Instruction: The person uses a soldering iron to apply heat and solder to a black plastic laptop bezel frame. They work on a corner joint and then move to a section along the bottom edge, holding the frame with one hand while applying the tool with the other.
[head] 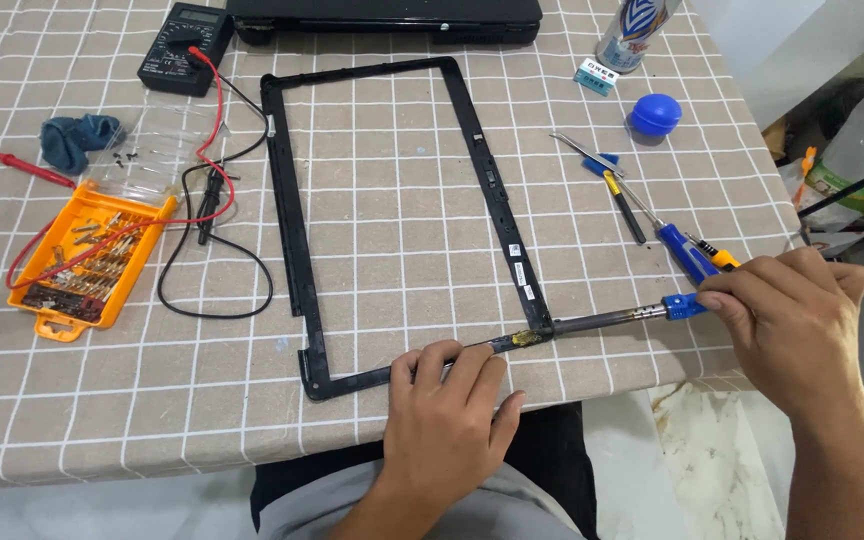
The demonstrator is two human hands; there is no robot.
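Centrally, the left hand is pressing flat, fingers extended, on the near rail of a black rectangular bezel frame lying on the checked bench. The right hand is closing its grip around the blue handle of a soldering iron, whose metal tip is touching the frame's near right corner, where a yellowish patch is showing. Beyond the iron are lying a blue-handled screwdriver, a slim dark tool and a blue cap. To the left are sitting an orange bit case, a black multimeter with red and black leads, and a blue cloth.

Risk, as a judgement: the hot tip resting on plastic is liable to melt or warp the thin corner if dwelling too long; the left fingertips are lying near the tip, so a slip along the rail could burn them; the frame, overhanging close to the bench edge, could shift under uneven pressure.
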